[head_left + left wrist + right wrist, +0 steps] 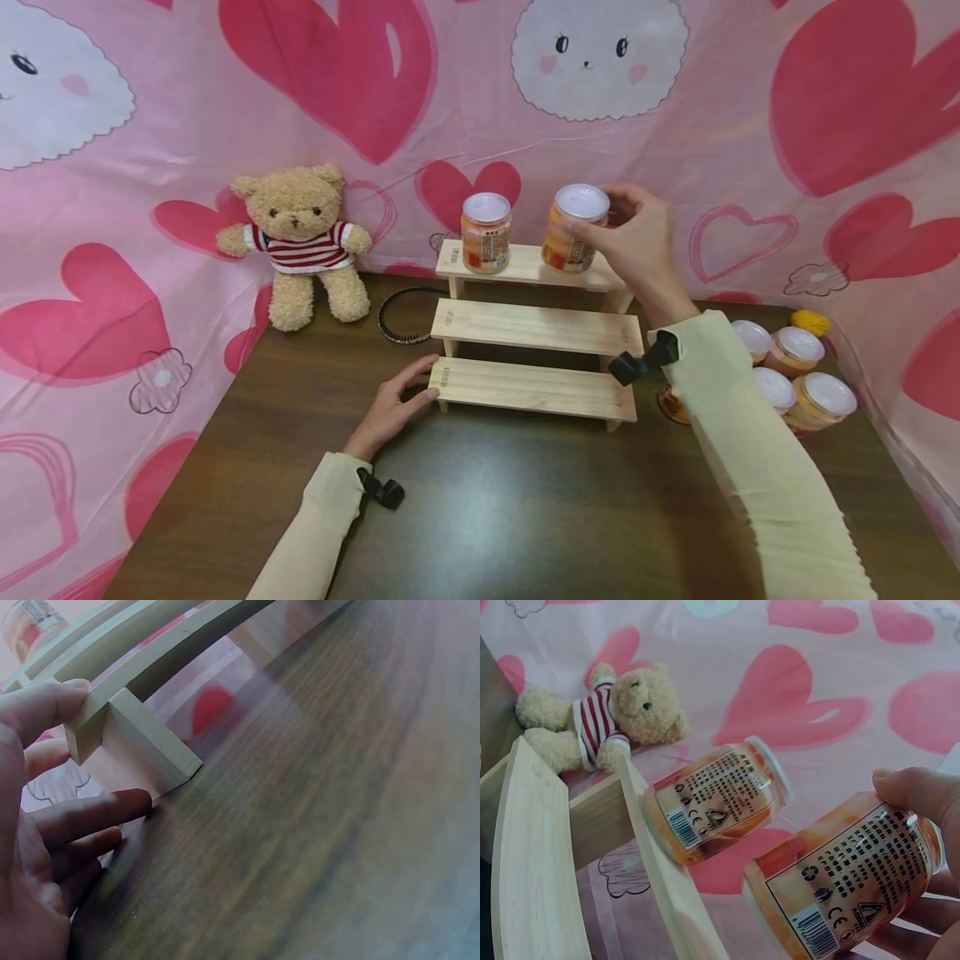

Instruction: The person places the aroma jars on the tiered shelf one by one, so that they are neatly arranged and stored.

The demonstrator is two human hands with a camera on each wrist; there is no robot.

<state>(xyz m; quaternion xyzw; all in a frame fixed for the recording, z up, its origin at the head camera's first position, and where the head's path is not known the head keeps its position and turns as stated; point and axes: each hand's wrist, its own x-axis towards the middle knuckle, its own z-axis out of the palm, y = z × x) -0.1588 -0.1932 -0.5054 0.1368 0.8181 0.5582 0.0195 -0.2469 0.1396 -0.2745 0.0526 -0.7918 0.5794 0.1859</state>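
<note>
A jar (568,237) with orange sides, a printed label and a white lid is held by my right hand (637,237), thumb and fingers about its upper part. It is at the top step of the wooden tiered stand (536,326); I cannot tell whether its base touches the board. A similar jar (716,802) stands on that step to the left. My left hand (390,408) pinches the left end of the lowest step between thumb and index finger. In the left wrist view, the other fingers (97,814) extend loosely below the board.
Several more white-lidded jars (822,395) stand right of the stand, partly behind my right sleeve. A yellow fuzzy item (810,322) lies behind them. A teddy bear (300,242) sits at the back left, near a dark headband (384,321). Pink heart-patterned cloth (465,100) hangs behind the table.
</note>
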